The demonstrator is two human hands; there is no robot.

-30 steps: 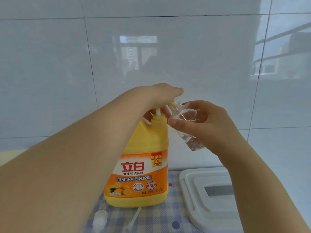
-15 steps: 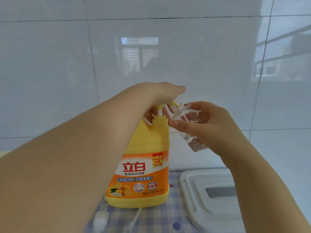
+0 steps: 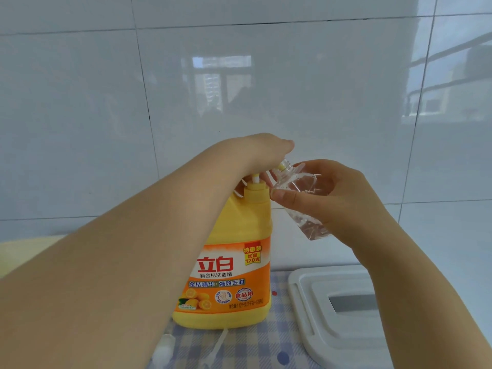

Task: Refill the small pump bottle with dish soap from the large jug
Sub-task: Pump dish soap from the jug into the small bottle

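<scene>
Right hand (image 3: pixel 327 198) grips small bottle (image 3: pixel 298 198), tilted, mouth up-left at jug (image 3: pixel 234 262) pump; left hand (image 3: pixel 261 150) presses pump.

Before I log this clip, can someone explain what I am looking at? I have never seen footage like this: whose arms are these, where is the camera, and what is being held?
There is no machine here. A person wears one wide-angle camera on the head, looking down at their own bare arms. The left hand presses the pump on top of the large yellow plastic dish soap jug, which stands on a blue checked cloth. The right hand grips a small clear plastic bottle, tilted with its open neck at the pump's spout. In front of the jug lies the white pump top with its tube, partly cut off by the frame. A white plastic lid rests at the right.
</scene>
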